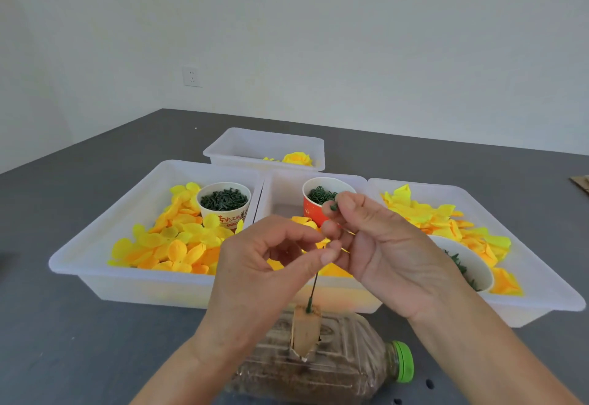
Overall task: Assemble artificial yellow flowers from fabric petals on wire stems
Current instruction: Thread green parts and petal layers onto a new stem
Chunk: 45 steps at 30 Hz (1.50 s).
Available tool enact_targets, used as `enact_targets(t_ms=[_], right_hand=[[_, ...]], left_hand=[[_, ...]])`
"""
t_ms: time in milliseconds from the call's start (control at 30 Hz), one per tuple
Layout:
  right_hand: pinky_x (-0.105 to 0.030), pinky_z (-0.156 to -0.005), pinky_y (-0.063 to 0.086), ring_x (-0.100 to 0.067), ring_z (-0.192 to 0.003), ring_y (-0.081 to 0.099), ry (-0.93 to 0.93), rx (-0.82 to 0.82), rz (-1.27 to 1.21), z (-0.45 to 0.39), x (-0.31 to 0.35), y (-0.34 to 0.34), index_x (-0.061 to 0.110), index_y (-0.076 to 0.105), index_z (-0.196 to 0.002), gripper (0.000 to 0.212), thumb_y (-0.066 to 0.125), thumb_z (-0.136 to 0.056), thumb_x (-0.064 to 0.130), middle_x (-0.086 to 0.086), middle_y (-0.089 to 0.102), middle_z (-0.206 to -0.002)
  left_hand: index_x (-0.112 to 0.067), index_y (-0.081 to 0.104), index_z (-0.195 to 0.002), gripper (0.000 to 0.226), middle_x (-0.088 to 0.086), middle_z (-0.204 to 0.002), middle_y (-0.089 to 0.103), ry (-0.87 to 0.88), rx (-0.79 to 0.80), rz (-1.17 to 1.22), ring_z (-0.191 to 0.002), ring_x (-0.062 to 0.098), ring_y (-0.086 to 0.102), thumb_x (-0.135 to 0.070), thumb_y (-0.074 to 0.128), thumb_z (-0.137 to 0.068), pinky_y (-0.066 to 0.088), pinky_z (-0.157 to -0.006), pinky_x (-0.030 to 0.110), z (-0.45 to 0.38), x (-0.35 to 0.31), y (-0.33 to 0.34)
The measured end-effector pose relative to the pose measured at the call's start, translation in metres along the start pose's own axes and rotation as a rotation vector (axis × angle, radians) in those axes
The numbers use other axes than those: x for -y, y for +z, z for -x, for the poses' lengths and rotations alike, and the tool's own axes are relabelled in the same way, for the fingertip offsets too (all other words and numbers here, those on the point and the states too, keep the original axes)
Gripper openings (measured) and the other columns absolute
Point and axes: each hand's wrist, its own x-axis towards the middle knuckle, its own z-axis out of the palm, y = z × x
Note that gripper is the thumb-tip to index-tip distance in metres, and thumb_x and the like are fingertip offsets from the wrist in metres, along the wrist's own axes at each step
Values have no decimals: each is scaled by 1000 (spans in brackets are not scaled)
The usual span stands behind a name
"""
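At frame centre I see a green wire stem (313, 290) standing upright, its foot stuck in a tan block (305, 331) set into a plastic bottle (322, 369) lying on its side on the grey bench (95, 334), green cap (403, 361) to the right. My left hand (264, 264) pinches the stem's top between thumb and forefinger, other fingers curled. My right hand (379, 245) meets it there, and its thumb and forefinger pinch a small green piece (333, 207) just above; what its lower fingers hold I cannot tell. Yellow fabric shows behind the fingers, partly hidden.

Behind the hands, a middle tray (280, 191) holds a red cup (314, 210) of green loops. The left tray (105, 223) holds yellow petals (172, 242) and a white cup (223, 204) of green bits. The right tray (526, 264) holds more petals (446, 220) and a white bowl (471, 264) of green pieces. A far tray (264, 143) at upper centre holds a finished yellow flower (297, 158). A wall socket (192, 76) sits upper left.
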Motion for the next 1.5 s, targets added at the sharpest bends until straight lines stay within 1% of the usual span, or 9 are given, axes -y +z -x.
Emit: enact_targets(t_ms=[133, 300, 500, 700, 1000, 1100, 1200, 1400, 1500], right_hand=[[-18, -52, 49, -8, -61, 62, -144, 1, 239, 8, -6, -5, 17, 69, -70, 13, 70, -59, 23, -2, 70, -74], [-17, -56, 47, -9, -65, 61, -311, -35, 444, 13, -12, -6, 17, 72, -71, 15, 72, -59, 26, -4, 70, -73], [-16, -55, 46, -7, -60, 59, -384, -51, 503, 14, -16, -7, 11, 70, -74, 14, 70, -62, 18, -2, 70, -68], [-13, -57, 46, -4, -60, 61, -406, -24, 505, 14, -17, -8, 6, 69, -77, 17, 70, -62, 13, 0, 70, -68], [-15, -61, 49, -6, -66, 64, -426, -9, 556, 12, -19, -11, 18, 73, -69, 9, 73, -59, 16, 0, 72, -70], [-18, -64, 52, -7, -67, 65, -439, -6, 616, 12, -21, -12, 23, 75, -70, 13, 74, -58, 18, 0, 72, -71], [-20, -64, 53, -8, -67, 65, -417, -5, 638, 13, -23, -15, 21, 75, -72, 15, 75, -57, 19, -2, 72, -71], [-19, -63, 52, -8, -67, 65, -377, -17, 647, 15, -29, -17, 19, 74, -66, 11, 75, -55, 20, -3, 72, -71], [-18, -63, 51, -8, -68, 65, -354, -28, 666, 17, -32, -19, 17, 73, -67, 10, 77, -60, 11, -3, 72, -72]], left_hand=[[-31, 71, -78, 18, -8, -69, 68, 10, -23, -83, -60, 9, 58, -26, 76, -62, 45, -58, 12, 3, 4, 3], [-28, 72, -74, 24, -7, -65, 68, -26, -40, -78, -58, 5, 56, -7, 81, -67, 45, -57, 13, 2, 9, 4], [-28, 72, -71, 20, -9, -61, 66, -15, -20, -62, -54, -1, 52, -9, 77, -69, 43, -55, 12, 2, 7, 7], [-28, 72, -71, 17, -10, -59, 65, -20, -31, -60, -53, -1, 52, -12, 77, -68, 44, -54, 13, 3, 7, 6], [-26, 72, -69, 14, -7, -61, 67, -45, -27, -58, -54, 2, 54, -13, 78, -68, 45, -54, 13, 5, 8, 5], [-25, 72, -66, 14, -7, -58, 66, -65, -35, -47, -51, 0, 52, -13, 78, -67, 42, -52, 12, 6, 9, 4], [-25, 71, -64, 16, -6, -56, 64, -74, -18, -55, -50, 1, 50, -11, 79, -66, 41, -50, 13, 6, 12, 2], [-26, 72, -66, 22, -6, -57, 66, -130, 14, -62, -52, 4, 55, -5, 80, -66, 44, -51, 15, 9, 19, -2], [-25, 73, -68, 22, -3, -60, 68, -164, 43, -62, -54, 5, 57, -3, 78, -68, 46, -53, 17, 12, 21, -4]])
